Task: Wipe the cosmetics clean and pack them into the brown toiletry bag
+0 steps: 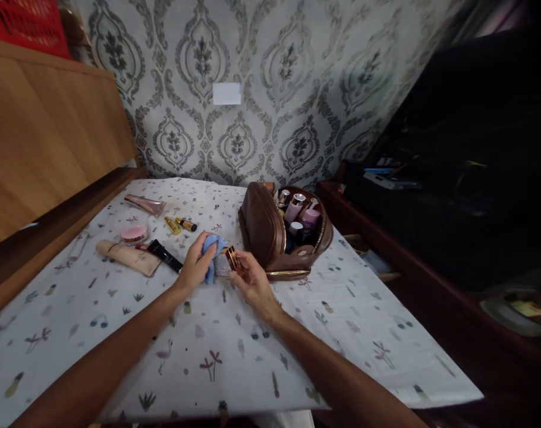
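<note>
My left hand (pixel 194 266) is closed around a crumpled blue cloth (pixel 211 249) above the middle of the table. Close beside it, my right hand (pixel 254 284) pinches a small shiny copper-gold cosmetic item (pixel 232 260); its exact kind is unclear. Between the two hands shows a glittery silver surface (pixel 222 266), touching the cloth; I cannot tell whether it belongs to the gold piece. Just beyond my right hand stands an unzipped brown cosmetic bag (pixel 264 229) holding several bottles and jars. A black tube (pixel 166 254) lies left of my left hand.
On the patterned tablecloth (pixel 181 368) to the left lie a beige tube (pixel 126 257), a pink round compact (pixel 134 233), a rose-coloured tube (pixel 145 204) and small yellow vials (pixel 172 225). A wooden panel (pixel 52 137) borders the left; a dark open drawer (pixel 377 267) is at the right.
</note>
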Action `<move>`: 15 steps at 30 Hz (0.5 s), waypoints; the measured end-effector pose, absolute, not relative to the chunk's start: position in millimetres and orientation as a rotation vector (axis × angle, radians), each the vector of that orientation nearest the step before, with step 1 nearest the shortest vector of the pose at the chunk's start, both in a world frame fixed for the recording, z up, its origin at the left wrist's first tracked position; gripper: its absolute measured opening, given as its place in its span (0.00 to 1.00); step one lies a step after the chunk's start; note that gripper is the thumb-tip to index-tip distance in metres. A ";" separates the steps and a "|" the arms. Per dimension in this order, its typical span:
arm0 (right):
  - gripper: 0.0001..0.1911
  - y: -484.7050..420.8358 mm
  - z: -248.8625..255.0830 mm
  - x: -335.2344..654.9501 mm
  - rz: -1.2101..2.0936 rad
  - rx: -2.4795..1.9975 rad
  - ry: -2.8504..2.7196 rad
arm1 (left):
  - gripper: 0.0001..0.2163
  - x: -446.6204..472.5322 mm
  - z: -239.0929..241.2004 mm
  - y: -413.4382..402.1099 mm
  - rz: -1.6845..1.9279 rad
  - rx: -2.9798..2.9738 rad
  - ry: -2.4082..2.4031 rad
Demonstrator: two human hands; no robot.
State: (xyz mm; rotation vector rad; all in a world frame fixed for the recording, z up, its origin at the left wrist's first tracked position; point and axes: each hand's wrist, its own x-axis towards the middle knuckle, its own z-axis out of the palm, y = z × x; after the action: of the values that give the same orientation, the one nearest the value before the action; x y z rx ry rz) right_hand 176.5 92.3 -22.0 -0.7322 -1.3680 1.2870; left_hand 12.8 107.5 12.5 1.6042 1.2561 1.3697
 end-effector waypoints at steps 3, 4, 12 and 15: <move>0.21 92.1 -19.4 176.2 1.416 -0.743 -1.247 | 0.13 12.1 4.2 110.6 1.385 1.593 1.329; 0.21 92.1 -18.7 175.9 1.473 -0.739 -1.182 | 0.15 12.6 1.1 111.1 1.379 1.628 1.326; 0.23 93.2 -13.1 173.7 1.673 -0.716 -0.873 | 0.27 16.8 -22.1 112.6 1.362 1.853 1.248; 0.23 93.7 -11.6 173.7 1.647 -0.733 -0.862 | 0.28 15.1 -20.9 113.8 1.294 1.686 1.250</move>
State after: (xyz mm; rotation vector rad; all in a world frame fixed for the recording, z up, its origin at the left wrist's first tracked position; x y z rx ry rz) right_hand 173.7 93.7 -11.6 -0.7328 -0.8620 1.6474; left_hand 15.1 113.8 -20.9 1.6863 1.2498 1.2938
